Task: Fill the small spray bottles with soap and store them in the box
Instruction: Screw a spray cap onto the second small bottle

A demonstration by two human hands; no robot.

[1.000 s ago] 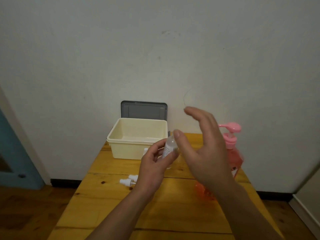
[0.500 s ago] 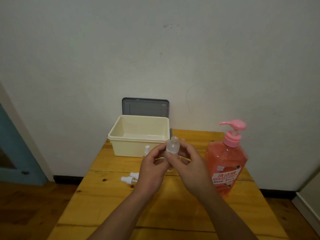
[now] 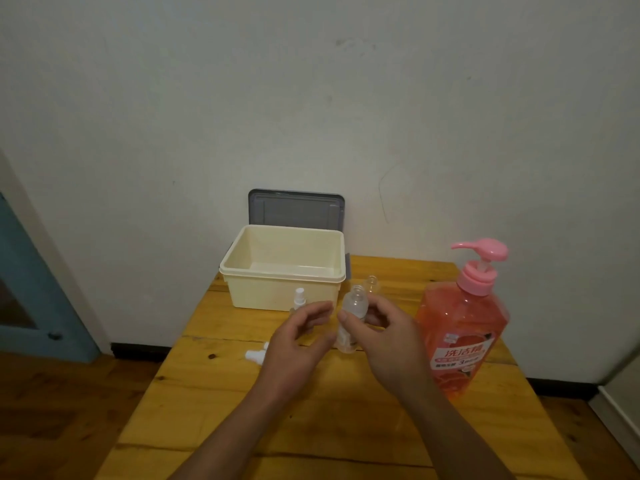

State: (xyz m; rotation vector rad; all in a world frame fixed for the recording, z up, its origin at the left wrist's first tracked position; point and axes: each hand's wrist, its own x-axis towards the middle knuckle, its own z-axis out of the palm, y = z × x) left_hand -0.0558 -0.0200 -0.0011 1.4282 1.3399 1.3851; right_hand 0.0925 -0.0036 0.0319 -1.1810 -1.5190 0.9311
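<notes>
Currently right hand [image 3: 382, 336] is pinching the small clear uncapped plastic spray bottle [image 3: 351, 306] upright over the yellow wooden table [image 3: 214, 375]; left hand [image 3: 294, 344] is curling just beside, contact unclear. Likely light, squashy, slippery; grip mid-body.

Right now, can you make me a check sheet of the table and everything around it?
Surface: wooden table, yellowish planks.
Job's things: box open, looks empty; soap bottle upright; uncapped small bottle in hand; clear bottle behind it; capped bottle before the box; loose spray tops.
Clutter: grey lid against the wall.
Hands: right hand grips the small bottle; left hand beside it, touch unclear.
Cables: nothing seen.
Surroundings: white wall, blue door, wood floor.
</notes>
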